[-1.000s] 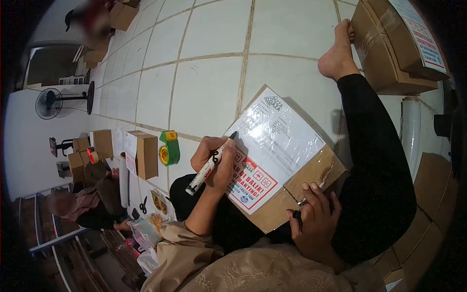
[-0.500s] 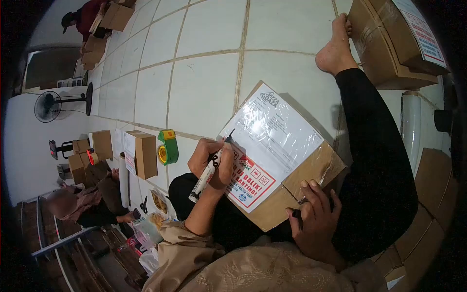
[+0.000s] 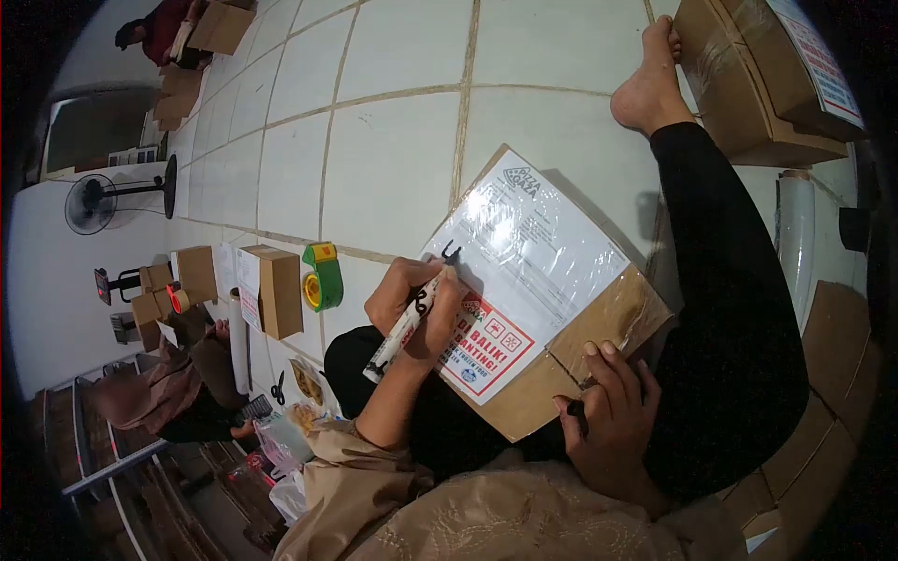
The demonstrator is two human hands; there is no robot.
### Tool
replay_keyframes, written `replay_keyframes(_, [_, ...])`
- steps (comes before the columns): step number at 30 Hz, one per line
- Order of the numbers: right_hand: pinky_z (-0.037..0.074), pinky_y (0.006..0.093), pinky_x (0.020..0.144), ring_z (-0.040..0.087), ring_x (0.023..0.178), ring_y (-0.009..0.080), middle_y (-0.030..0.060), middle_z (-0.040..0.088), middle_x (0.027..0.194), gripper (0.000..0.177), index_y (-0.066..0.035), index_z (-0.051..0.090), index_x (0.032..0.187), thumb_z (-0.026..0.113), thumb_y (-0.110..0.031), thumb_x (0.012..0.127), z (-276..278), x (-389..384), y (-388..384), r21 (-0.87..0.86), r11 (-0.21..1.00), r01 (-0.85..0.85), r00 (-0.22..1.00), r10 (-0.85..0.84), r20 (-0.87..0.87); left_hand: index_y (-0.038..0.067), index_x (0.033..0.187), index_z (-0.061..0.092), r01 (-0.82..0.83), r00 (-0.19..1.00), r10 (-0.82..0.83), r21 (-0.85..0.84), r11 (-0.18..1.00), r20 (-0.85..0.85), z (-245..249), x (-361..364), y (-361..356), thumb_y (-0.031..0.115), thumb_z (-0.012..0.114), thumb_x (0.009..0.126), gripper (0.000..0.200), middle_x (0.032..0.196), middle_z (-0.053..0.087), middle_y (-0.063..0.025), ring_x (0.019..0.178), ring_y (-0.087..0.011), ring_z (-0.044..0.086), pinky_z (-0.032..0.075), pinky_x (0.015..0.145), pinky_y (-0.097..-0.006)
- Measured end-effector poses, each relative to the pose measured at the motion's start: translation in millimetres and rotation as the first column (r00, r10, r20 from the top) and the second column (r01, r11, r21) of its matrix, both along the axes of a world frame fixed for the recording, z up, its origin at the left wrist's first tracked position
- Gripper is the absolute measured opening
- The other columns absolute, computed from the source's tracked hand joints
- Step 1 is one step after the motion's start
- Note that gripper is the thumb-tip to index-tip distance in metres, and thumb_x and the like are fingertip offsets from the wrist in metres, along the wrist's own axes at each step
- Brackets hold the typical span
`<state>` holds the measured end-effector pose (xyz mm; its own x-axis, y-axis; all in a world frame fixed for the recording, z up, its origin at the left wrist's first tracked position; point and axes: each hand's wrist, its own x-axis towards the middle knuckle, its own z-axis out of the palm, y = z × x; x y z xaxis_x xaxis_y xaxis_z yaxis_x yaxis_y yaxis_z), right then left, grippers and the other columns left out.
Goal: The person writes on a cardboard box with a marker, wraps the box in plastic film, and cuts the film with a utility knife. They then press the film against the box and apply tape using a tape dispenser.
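My left hand [image 3: 413, 304] grips a white marker [image 3: 398, 344] with black markings, its tip at the upper left part of a cardboard box [image 3: 510, 402]. The box rests tilted across my lap. Under clear, shiny wrap on its top lies a white printed sheet [image 3: 552, 266], next to a red-and-white warning label [image 3: 491, 351]. Short black strokes [image 3: 452, 251] show just past the marker's tip. My right hand [image 3: 613, 421] rests on the box's near right part, fingers on the cardboard. Between its thumb and curled fingers sits a small black marker cap [image 3: 574, 411].
Left of me are a green tape dispenser [image 3: 323, 278], a labelled carton [image 3: 276, 290], scissors [image 3: 278, 387] and a seated person [image 3: 178, 383]. Stacked boxes [image 3: 739, 93] and a roll of clear film [image 3: 795, 220] lie right. A fan [image 3: 92, 204] and another person [image 3: 161, 37] are farther off.
Black strokes on the sheet have grown from one line into a U-like shape, with my left hand and marker shifting slightly. My right hand stays on the box. The seated person has moved.
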<state>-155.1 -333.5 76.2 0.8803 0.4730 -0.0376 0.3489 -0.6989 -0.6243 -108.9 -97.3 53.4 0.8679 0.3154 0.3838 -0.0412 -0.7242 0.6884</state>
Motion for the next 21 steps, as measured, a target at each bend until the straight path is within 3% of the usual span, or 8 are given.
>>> replay_keyframes(5, [0.028, 0.0564, 0.096, 0.044, 0.121, 0.0285, 0.0143, 0.053, 0.122, 0.024, -0.005, 0.044, 0.08, 0.065, -0.016, 0.077, -2, -1, 0, 0.005, 1.0, 0.016, 1.0, -0.016, 0.003, -0.003, 0.064, 0.053, -0.014, 0.998, 0.014, -0.006, 1.0, 0.059, -3, -10, 7, 0.001, 0.06, 0.068, 0.009, 0.057, 0.052, -0.0091, 0.049, -0.0103, 0.046, 0.036, 0.047, -0.0224])
replay_keyframes(11, [0.028, 0.0556, 0.097, 0.041, 0.124, 0.0293, 0.0139, 0.05, 0.124, 0.032, -0.005, 0.041, 0.081, 0.071, -0.012, 0.07, -1, -1, -2, 0.024, 1.0, 0.002, 1.0, -0.002, 0.003, -0.004, 0.066, 0.052, -0.163, 0.987, 0.161, -0.082, 0.983, -0.024, 1, -10, 3, 0.002, 0.06, 0.07, 0.01, 0.061, 0.052, -0.0079, 0.054, -0.0106, 0.048, 0.037, 0.051, -0.0223])
replay_keyframes(15, [0.027, 0.0552, 0.097, 0.041, 0.124, 0.0294, 0.0142, 0.05, 0.124, 0.031, -0.005, 0.041, 0.08, 0.07, -0.011, 0.071, -1, -1, -2, 0.012, 1.0, 0.003, 1.0, -0.003, -0.007, -0.004, 0.07, 0.054, -0.109, 0.994, 0.106, -0.196, 0.975, -0.03, 6, -13, 0, 0.0, 0.059, 0.071, 0.007, 0.064, 0.054, -0.0078, 0.057, -0.0103, 0.049, 0.037, 0.054, -0.0223])
replay_keyframes(17, [0.027, 0.0552, 0.097, 0.04, 0.124, 0.0294, 0.0141, 0.05, 0.124, 0.03, -0.005, 0.042, 0.079, 0.07, -0.011, 0.071, -2, -1, -1, 0.023, 1.0, 0.008, 1.0, -0.009, 0.004, -0.004, 0.074, 0.056, -0.021, 1.0, 0.021, -0.099, 0.995, -0.003, 4, -14, -3, -0.002, 0.06, 0.072, 0.005, 0.066, 0.056, -0.0084, 0.058, -0.01, 0.049, 0.038, 0.054, -0.0223])
replay_keyframes(21, [0.028, 0.0553, 0.097, 0.04, 0.124, 0.0294, 0.0141, 0.05, 0.124, 0.03, -0.005, 0.042, 0.079, 0.069, -0.012, 0.071, 0, 0, 0, 0.006, 1.0, -0.002, 1.0, 0.002, -0.012, -0.004, 0.076, 0.058, 0.033, 0.999, -0.036, -0.083, 0.996, -0.04, 5, -8, -8, 0.002, 0.063, 0.074, 0.008, 0.068, 0.056, -0.0095, 0.057, -0.0101, 0.051, 0.04, 0.054, -0.0215])
